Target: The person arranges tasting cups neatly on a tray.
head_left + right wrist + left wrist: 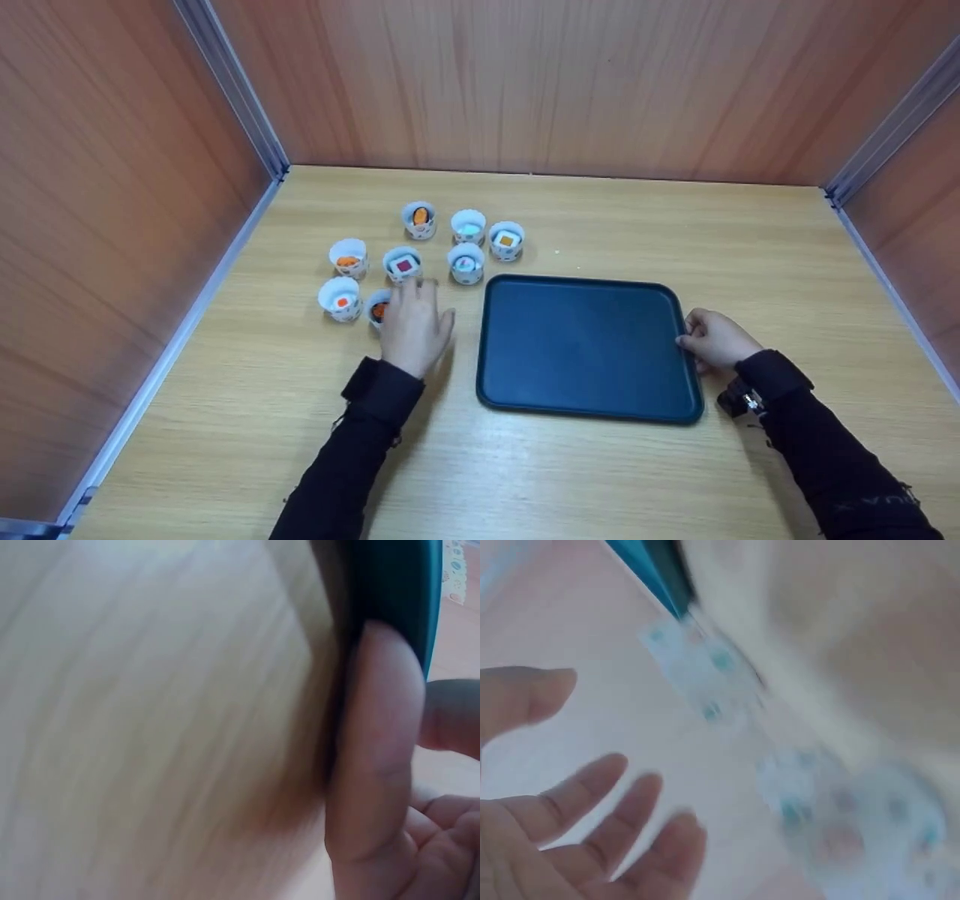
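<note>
Eight cups (466, 276) are sitting left of the tray (585, 345), the nearer left hand (412, 326) hovering beside them, fingers apart, while the right hand (716, 339) is pinching the tray's right edge.

Pale desk (225, 420) is spreading below | brown left panel (112, 225), far panel (555, 90) and right panel (915, 217) are bordering it | grey left strip (234, 86) and right strip (892, 131) are lining far corners
</note>
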